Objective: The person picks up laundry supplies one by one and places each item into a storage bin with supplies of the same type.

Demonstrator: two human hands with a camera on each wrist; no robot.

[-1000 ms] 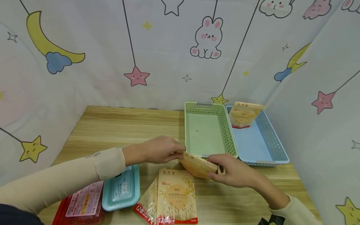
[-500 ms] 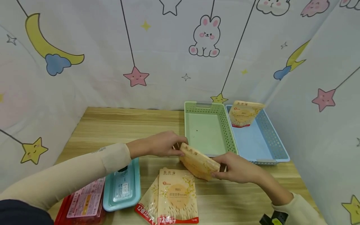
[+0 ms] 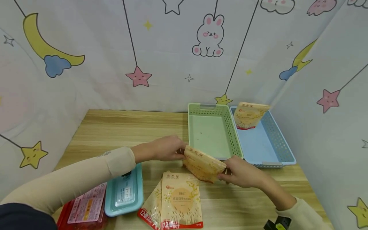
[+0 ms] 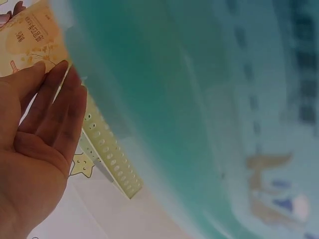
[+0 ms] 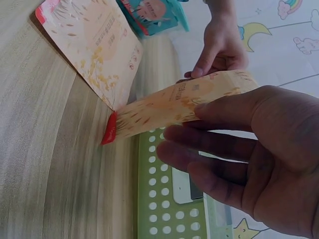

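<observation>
A cream-coloured foil pouch (image 3: pixel 202 164) with a red bottom edge is tilted up off the wooden table, in front of the green basket. My left hand (image 3: pixel 168 148) pinches its upper left corner between thumb and fingers. On the opposite side, my right hand (image 3: pixel 244 172) pinches the pouch's edge. In the right wrist view, the red end of the pouch (image 5: pixel 164 107) seems to touch the table. Two overlapping pouches (image 3: pixel 181 201) of the same print lie flat just nearer to me.
A green basket (image 3: pixel 235 140) stands behind the hands. Beside it, a blue basket (image 3: pixel 276 137) has another pouch (image 3: pixel 249 115) upright at its back. A turquoise-edged pack (image 3: pixel 123 195) and a red pack (image 3: pixel 86 207) lie at the left, under my left forearm. Patterned cloth walls surround the table.
The pouch has tipped more upright, so more of its printed front shows. My left hand has risen slightly with its corner; the right hand has shifted a little to the right.
</observation>
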